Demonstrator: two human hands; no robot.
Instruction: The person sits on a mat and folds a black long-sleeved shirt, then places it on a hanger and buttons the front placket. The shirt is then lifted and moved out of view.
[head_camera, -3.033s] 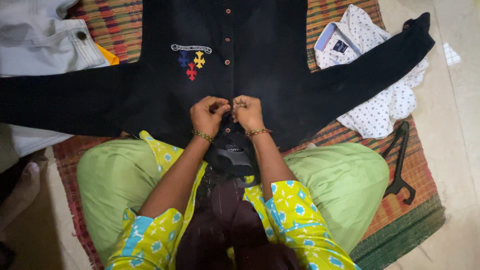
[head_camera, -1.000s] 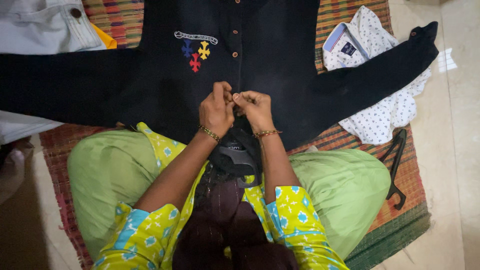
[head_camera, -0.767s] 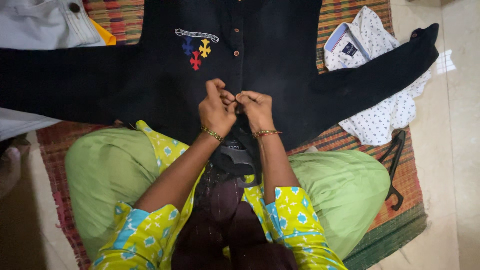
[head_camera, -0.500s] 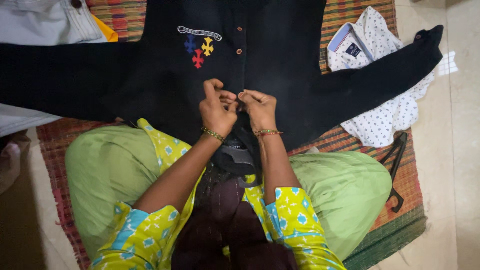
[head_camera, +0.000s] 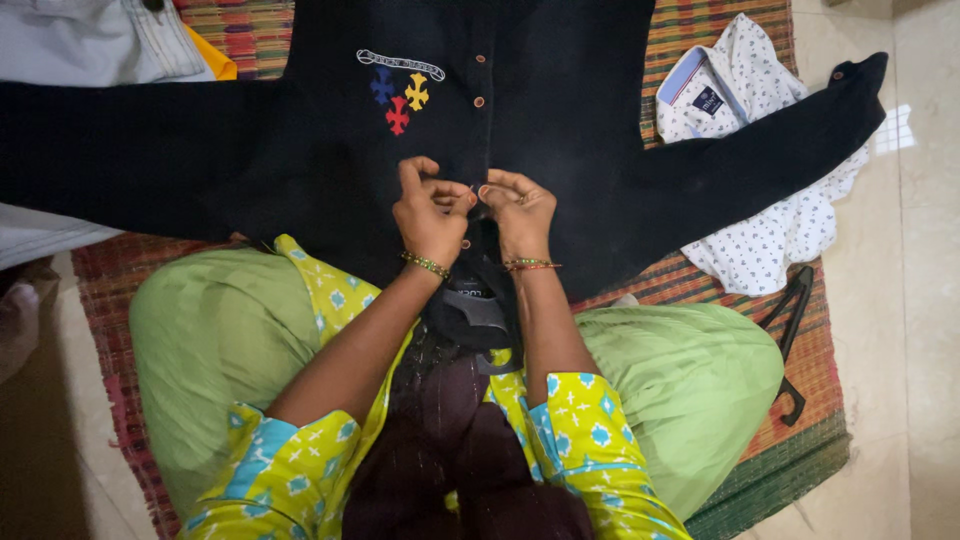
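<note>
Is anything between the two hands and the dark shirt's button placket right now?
Nothing visible. The left hand and right hand both pinch the front placket of the dark shirt, spread flat on the woven mat. The white printed shirt and black hanger lie off to the side.

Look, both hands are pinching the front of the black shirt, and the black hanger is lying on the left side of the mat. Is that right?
Not quite. The black hanger lies on the right side of the mat, below the white dotted shirt. The head view shows it. The left hand and right hand do pinch the front of the black shirt.
</note>
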